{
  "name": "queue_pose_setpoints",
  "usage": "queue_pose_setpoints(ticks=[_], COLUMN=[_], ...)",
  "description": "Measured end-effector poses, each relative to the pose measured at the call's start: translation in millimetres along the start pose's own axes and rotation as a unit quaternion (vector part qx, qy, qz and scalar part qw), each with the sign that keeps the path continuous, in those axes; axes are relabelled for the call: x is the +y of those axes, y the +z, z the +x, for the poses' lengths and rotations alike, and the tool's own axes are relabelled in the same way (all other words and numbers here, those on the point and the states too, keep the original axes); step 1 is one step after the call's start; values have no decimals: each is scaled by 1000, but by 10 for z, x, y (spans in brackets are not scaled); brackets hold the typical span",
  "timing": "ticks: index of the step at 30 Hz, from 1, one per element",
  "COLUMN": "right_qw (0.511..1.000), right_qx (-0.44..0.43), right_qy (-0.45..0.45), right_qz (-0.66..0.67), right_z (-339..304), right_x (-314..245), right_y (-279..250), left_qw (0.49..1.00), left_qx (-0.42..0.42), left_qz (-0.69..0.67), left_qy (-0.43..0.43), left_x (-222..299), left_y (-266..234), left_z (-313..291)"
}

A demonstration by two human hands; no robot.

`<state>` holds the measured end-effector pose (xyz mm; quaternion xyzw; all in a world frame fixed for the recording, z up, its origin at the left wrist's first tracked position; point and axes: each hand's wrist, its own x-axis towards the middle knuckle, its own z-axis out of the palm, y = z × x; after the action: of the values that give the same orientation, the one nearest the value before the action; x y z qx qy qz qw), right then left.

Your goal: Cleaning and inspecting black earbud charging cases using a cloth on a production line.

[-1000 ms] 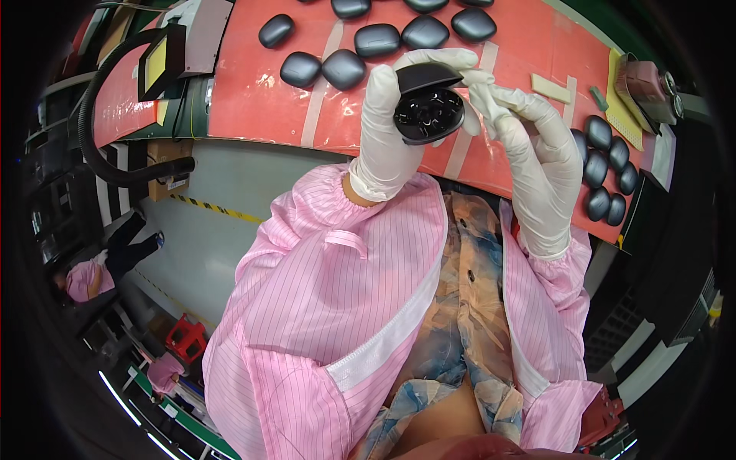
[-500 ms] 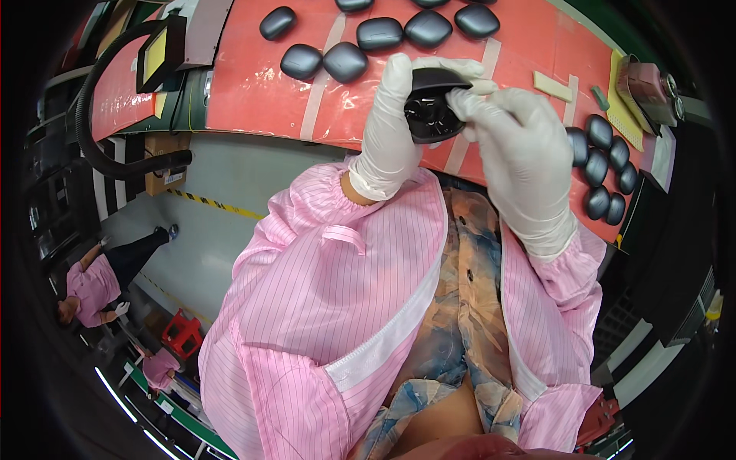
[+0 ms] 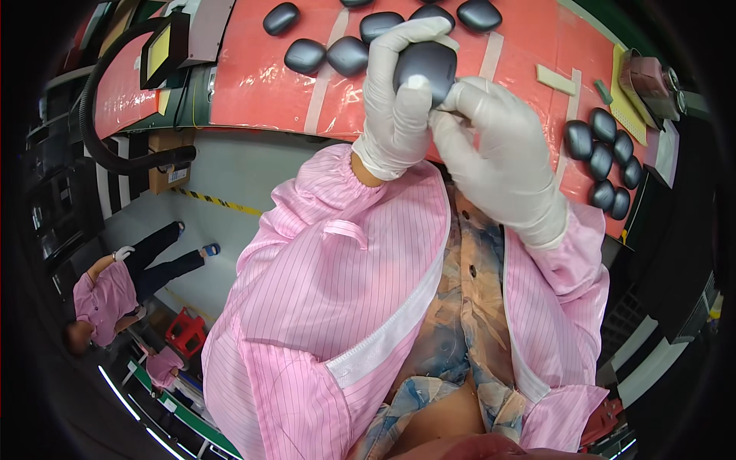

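A dark grey, rounded earbud charging case [image 3: 431, 67] is held up over the near edge of the bench, its smooth outer shell showing. My gloved left hand [image 3: 395, 107] is wrapped round it, thumb across the front and fingers behind the top. At the case's lower right edge, my gloved right hand [image 3: 502, 149] has thumb and forefinger pinched together, touching or very near the shell. Whatever is between those fingertips is hidden. Behind the hands lie several similar cases, one of them a grey case [image 3: 305, 56] to the left.
More cases [image 3: 600, 161] cluster at the right of the red bench mat [image 3: 253, 84]. A pale block [image 3: 556, 79], a green piece [image 3: 601, 92] and a pink container [image 3: 648, 83] lie beyond. A black flexible hose [image 3: 86, 115] curves at left. Another person [image 3: 107, 295] stands at far left.
The case has turned from showing its open, glossy black inside to showing its outer shell. My right fingers have come out from its inside to its lower edge. The other person has shifted.
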<state>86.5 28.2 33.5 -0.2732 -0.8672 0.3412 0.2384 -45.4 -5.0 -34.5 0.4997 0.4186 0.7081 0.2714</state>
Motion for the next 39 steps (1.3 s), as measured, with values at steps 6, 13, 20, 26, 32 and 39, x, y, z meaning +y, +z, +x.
queue_pose_setpoints(ticks=[6, 13, 20, 26, 32, 39], right_qw=[925, 981, 983, 857, 987, 980], right_qx=[180, 114, 125, 56, 93, 188], right_qy=[68, -72, -88, 170, -116, -45], right_qz=[327, -142, -98, 483, -60, 44], right_z=[-73, -186, -138, -125, -152, -259], right_x=[112, 230, 199, 41, 122, 266], right_y=[14, 6, 113, 63, 58, 42], left_qw=[952, 880, 928, 962, 907, 871], left_qx=[125, 163, 139, 139, 60, 145], left_qz=[-190, -274, -194, -128, -230, -263], left_qy=[-205, -353, -285, -198, -349, -389], left_x=[191, 409, 277, 210, 215, 328], left_y=[109, 100, 205, 257, 73, 218], left_z=[117, 99, -9, -29, -91, 7])
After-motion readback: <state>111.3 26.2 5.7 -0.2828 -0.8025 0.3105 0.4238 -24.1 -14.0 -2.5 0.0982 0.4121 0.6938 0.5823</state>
